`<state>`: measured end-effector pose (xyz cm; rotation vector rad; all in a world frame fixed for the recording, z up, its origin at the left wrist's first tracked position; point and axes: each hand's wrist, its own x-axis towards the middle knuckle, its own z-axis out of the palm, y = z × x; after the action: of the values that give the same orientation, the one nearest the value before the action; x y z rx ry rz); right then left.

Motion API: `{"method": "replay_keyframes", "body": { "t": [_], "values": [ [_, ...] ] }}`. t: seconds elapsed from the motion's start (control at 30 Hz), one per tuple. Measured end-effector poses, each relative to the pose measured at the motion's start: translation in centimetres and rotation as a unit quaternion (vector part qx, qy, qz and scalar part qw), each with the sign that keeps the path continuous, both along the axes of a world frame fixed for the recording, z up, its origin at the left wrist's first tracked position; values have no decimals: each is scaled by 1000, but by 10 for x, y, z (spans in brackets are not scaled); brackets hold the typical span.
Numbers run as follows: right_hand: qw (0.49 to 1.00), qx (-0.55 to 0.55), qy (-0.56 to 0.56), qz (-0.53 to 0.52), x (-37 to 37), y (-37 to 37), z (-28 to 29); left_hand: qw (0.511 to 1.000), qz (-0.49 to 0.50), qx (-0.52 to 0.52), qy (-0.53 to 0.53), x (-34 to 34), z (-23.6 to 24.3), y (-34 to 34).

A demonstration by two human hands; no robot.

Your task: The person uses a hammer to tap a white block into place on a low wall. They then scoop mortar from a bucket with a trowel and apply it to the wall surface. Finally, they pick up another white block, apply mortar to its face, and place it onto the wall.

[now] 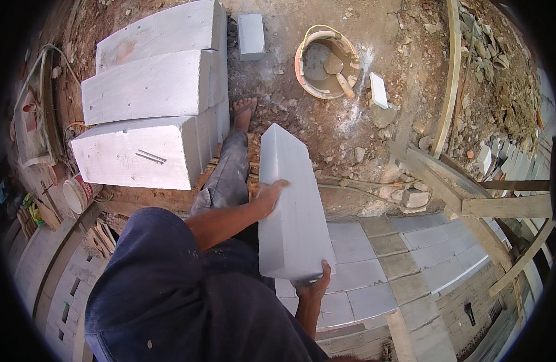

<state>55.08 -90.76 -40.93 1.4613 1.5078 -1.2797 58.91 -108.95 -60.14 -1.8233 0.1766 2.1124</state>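
Note:
A long pale-grey aerated concrete block [302,199] is held tilted in front of my body. My left hand [272,196] presses on its left long side, fingers bent over the edge. At the block's near end, my right hand [314,286] grips the lower corner, with some fingers hidden beneath. Stacked blocks [145,90] of the same kind stand to the left, and two nails [150,157] lie on the nearest one.
A bucket [299,66] with grey mortar and a trowel [344,84] stands ahead. A small block piece [251,37] and a white offcut [378,90] lie nearby. Wooden beams [459,193] cross at the right above a block wall [356,271]. A white tub [79,194] sits at left.

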Motion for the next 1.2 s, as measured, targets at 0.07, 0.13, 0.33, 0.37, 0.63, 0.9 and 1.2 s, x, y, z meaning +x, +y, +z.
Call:
{"method": "replay_keyframes", "body": {
  "t": [0.07, 0.13, 0.33, 0.37, 0.63, 0.9, 1.2],
  "values": [
    [1000, -27, -9, 5, -11, -29, -21, 999, -26, -27, -8, 2, -61, -5],
    [999, -21, -31, 17, -26, -68, -47, 998, -28, -62, 15, -12, -87, -36],
    [991, 48, -126, 11, -66, -133, -136, 927, -241, -278, 77, -26, -92, -119],
    [987, -26, -152, 39, -75, -129, -126, 885, -286, -336, 149, -22, -58, -123],
    [915, -171, -276, 238, -100, -74, -114, 553, -468, -618, 306, 10, 20, -51],
    [747, -58, 40, 662, -229, -41, -241, 542, -500, -613, 283, -4, 24, -70],
    [790, 9, 204, 578, -271, -106, -416, 545, -538, -579, 280, -3, 28, -73]
  ]
}}
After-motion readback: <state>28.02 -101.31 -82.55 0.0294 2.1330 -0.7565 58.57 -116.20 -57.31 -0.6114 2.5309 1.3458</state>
